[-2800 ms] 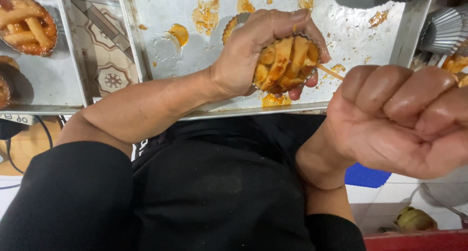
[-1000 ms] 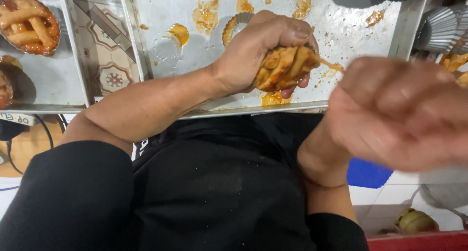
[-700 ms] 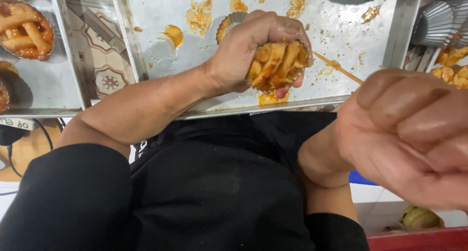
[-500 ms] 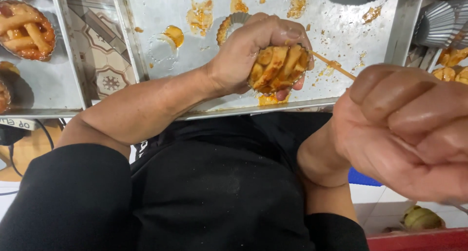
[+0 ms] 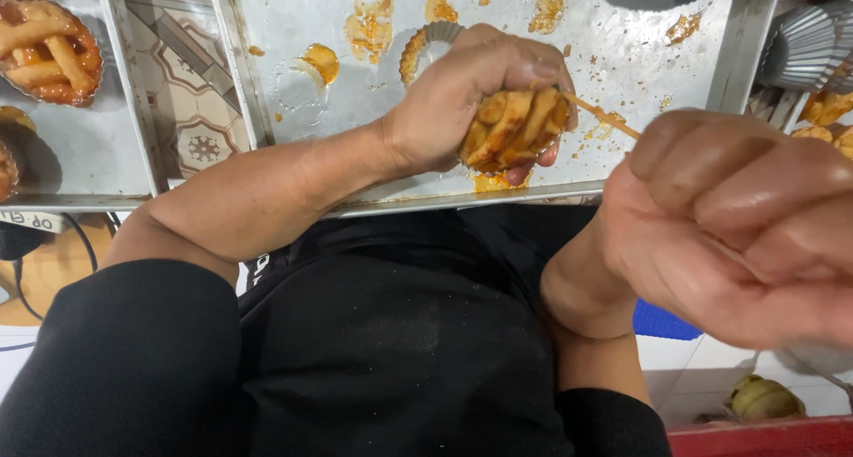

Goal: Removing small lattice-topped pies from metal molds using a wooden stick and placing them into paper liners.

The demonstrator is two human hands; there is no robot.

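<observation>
Carefully is the word for this step: the left hand [image 5: 462, 111] cradles a small lattice-topped tart [image 5: 515, 128] at the centre top of the frame, just above the near edge of a metal tray [image 5: 622, 57]. Its grip is closed round the tart, fingers curled over the far side and the thumb along the top, so the pastry strips face the camera. The right hand [image 5: 746, 226], large and close at the right of the frame, is closed in a fist on a thin stick [image 5: 600, 115] whose far end touches the tart's right edge.

To do this well, I judge, the left hand should hold firmly but not squeeze, since the lattice looks soft and sticky with filling. The stick should work along the rim, between crust and whatever still clings there, with short light strokes and not deep jabs that would break the strips. Turning the tart a little in the palm would bring each stretch of rim to the stick. Keeping it low over the tray lets crumbs fall among the orange smears already there.

An empty fluted mould [image 5: 426, 48] lies on the tray just behind the left hand. Another tart [image 5: 49, 48] in its mould sits on a second tray [image 5: 89, 168] at upper left, well apart, and stacked moulds [image 5: 809, 44] stand at upper right.
</observation>
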